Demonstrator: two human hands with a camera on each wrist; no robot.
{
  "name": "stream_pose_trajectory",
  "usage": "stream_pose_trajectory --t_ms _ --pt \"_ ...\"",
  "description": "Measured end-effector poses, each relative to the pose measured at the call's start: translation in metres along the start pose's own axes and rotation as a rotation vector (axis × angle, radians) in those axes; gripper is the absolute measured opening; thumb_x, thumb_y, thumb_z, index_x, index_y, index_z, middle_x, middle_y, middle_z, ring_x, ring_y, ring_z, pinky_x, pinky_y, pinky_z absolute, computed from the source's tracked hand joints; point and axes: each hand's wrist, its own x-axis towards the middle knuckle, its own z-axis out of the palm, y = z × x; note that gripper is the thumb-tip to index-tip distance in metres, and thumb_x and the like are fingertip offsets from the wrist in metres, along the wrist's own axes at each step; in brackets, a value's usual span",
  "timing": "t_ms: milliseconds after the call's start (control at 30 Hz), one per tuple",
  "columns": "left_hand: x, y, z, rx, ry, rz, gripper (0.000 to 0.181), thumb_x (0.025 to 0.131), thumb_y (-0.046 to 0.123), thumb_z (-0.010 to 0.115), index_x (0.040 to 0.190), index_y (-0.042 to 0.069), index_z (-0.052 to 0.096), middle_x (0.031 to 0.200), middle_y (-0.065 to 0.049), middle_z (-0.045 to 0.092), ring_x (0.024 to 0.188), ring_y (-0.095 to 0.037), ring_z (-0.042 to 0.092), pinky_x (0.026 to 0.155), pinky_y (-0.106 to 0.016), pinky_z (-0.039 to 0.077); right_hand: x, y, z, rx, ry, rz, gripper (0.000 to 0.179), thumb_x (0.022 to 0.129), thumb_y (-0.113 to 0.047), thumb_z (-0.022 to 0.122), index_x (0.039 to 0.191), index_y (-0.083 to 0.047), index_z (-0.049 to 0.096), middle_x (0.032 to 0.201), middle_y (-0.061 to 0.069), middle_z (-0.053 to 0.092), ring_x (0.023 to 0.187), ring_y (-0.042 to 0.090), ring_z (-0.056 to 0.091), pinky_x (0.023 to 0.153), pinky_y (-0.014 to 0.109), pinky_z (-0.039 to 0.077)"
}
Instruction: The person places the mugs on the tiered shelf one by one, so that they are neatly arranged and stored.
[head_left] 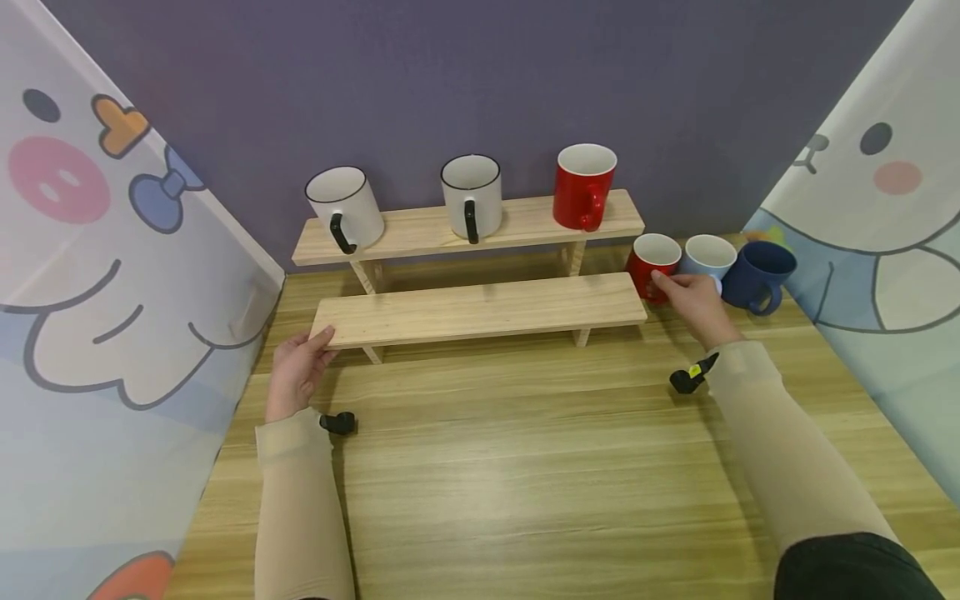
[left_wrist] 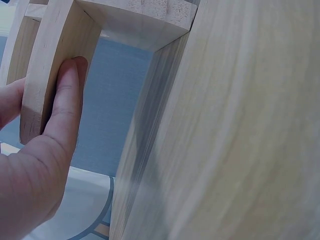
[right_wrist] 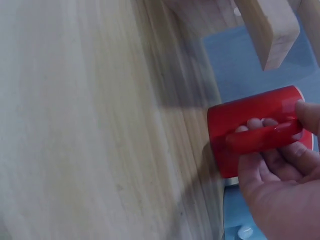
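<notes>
My left hand point(head_left: 295, 372) grips the left end of the lower shelf board point(head_left: 480, 310), thumb on top and fingers beneath, as the left wrist view shows with the hand point(left_wrist: 45, 150) round the board's end point(left_wrist: 55, 65). At the right end of the rack, my right hand point(head_left: 697, 307) holds a red mug point(head_left: 643, 271) by its handle. In the right wrist view the fingers point(right_wrist: 255, 170) curl through the handle of that mug point(right_wrist: 255, 110), whose base is at the tabletop. A light blue mug point(head_left: 707, 252) stands just behind the right hand.
On the upper shelf point(head_left: 412, 229) stand two white mugs with black handles, one left point(head_left: 348, 208) and one central point(head_left: 474, 196), and a red mug point(head_left: 583, 187) at right. A dark blue mug point(head_left: 757, 277) sits by the right wall panel point(head_left: 877, 225). The wooden table point(head_left: 525, 467) extends in front.
</notes>
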Motion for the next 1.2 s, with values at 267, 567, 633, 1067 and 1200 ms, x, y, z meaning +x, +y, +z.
stream_pose_trajectory --t_ms 267,567,633,1067,1200 --pt "-0.001 0.0 -0.001 0.006 -0.009 0.008 0.077 0.096 0.013 0.074 0.152 -0.012 0.028 0.111 -0.009 0.061 0.092 -0.012 0.068 0.082 -0.022 0.056 0.004 0.003 0.002 0.102 -0.039 -0.049 0.062 0.106 -0.044 0.054 0.128 0.014 0.06 0.096 -0.007 0.072 0.09 0.002 0.065 0.094 0.029 0.052" --pt "0.0 0.001 0.001 0.0 -0.001 -0.006 0.08 0.095 0.013 0.076 0.153 -0.011 0.026 0.116 -0.011 0.056 0.092 -0.012 0.067 0.081 -0.022 0.056 0.001 0.008 0.004 0.164 0.02 -0.035 0.061 0.105 -0.041 0.056 0.129 0.014 0.06 0.093 -0.009 0.072 0.099 0.007 0.06 0.093 0.021 0.046" --pt "0.0 0.001 0.001 -0.001 -0.001 -0.007 0.081 0.095 0.013 0.076 0.153 -0.011 0.026 0.118 -0.012 0.055 0.092 -0.012 0.067 0.082 -0.022 0.056 -0.001 0.008 0.004 0.168 0.034 -0.047 0.059 0.106 -0.04 0.057 0.128 0.015 0.06 0.092 -0.009 0.072 0.097 0.007 0.061 0.091 0.019 0.046" --pt "-0.001 0.0 0.001 -0.008 -0.001 0.003 0.077 0.095 0.012 0.075 0.152 -0.012 0.027 0.109 -0.009 0.061 0.091 -0.012 0.068 0.083 -0.023 0.056 -0.012 -0.008 0.0 0.422 0.135 -0.125 0.041 0.104 -0.026 0.061 0.11 0.014 0.068 0.086 -0.003 0.074 0.087 0.01 0.067 0.081 0.019 0.052" --pt "-0.001 0.0 0.0 -0.004 -0.007 0.008 0.077 0.096 0.012 0.074 0.152 -0.012 0.028 0.109 -0.009 0.061 0.091 -0.012 0.068 0.083 -0.023 0.056 -0.02 -0.019 -0.006 0.39 0.152 -0.149 0.042 0.104 -0.028 0.062 0.109 0.013 0.069 0.086 -0.004 0.074 0.087 0.011 0.067 0.083 0.018 0.051"
